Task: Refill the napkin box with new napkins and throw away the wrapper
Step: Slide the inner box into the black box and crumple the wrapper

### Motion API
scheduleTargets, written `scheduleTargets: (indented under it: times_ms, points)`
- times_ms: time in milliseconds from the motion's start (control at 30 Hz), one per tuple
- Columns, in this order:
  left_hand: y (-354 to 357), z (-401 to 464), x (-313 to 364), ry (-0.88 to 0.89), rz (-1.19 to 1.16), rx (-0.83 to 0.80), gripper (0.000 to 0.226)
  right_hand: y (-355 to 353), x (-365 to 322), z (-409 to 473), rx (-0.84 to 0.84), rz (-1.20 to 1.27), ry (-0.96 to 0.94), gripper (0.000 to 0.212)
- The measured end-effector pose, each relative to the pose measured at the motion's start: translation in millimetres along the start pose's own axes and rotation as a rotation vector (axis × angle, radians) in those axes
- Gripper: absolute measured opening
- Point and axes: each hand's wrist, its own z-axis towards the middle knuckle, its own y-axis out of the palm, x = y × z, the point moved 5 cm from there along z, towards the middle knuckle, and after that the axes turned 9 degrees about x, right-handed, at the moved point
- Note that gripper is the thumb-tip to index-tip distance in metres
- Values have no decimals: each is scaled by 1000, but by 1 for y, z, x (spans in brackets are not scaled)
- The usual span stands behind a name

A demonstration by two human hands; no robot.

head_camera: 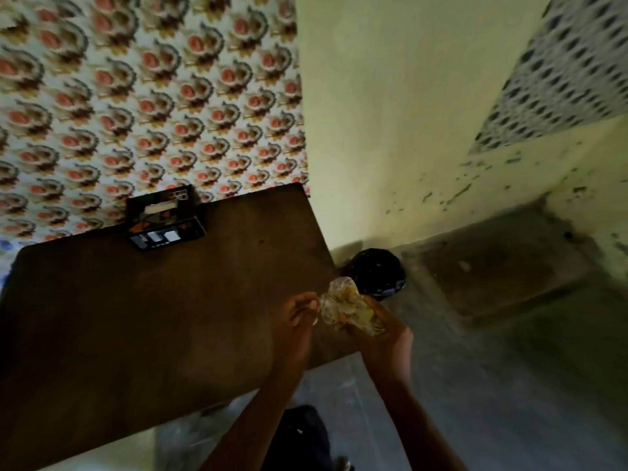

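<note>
Both bare arms reach out over the right edge of the dark brown wooden desk (136, 317), and between them sits a crumpled clear plastic wrapper with yellowish print (350, 309), bunched into a loose ball. The right hand (380, 331) has it in its grip, palm turned up and fingers curled round the lower part of the bundle, so that the wrapper rests in the cup of that hand. The left hand (299, 321) is just beside it, fingertips drawn together and pinching the left edge of the plastic. The wrapper hangs in the air above the desk's right edge, not lying on the desk. On the floor just beyond the desk's corner, close behind the wrapper as seen from here, stands a round black bin lined with a dark bag (377, 273), its mouth facing up. Far back on the desk, against the wall, sits the black rectangular napkin box with orange and white markings (166, 217); a white strip shows in the slot on its top, though the blur makes it hard to say more. The box is well apart from the hands. Behind the desk the wall carries a patterned covering of red and brown floral motifs (136, 96), and to the right the plain pale green wall (390, 130) is scuffed and stained near the grey concrete floor (509, 368).
</note>
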Motion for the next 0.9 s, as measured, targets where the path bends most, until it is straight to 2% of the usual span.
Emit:
scheduleTargets:
  times_ms: [133, 233, 567, 733, 900]
  points:
    - [59, 10, -1, 50, 62, -46, 16, -31, 18, 42, 35, -25, 31, 27]
    - [103, 28, -12, 25, 83, -76, 12, -50, 39, 89, 32, -48, 75, 32]
    - [245, 141, -37, -103, 81, 71, 15, -75, 119, 268, -44, -209, 181, 44]
    - [304, 187, -76, -270, 120, 154, 15, -63, 177, 349, -150, -249, 279, 50]
    - [360, 222, -166, -487, 227, 124, 17, -30, 306, 396, -284, -258, 515, 56]
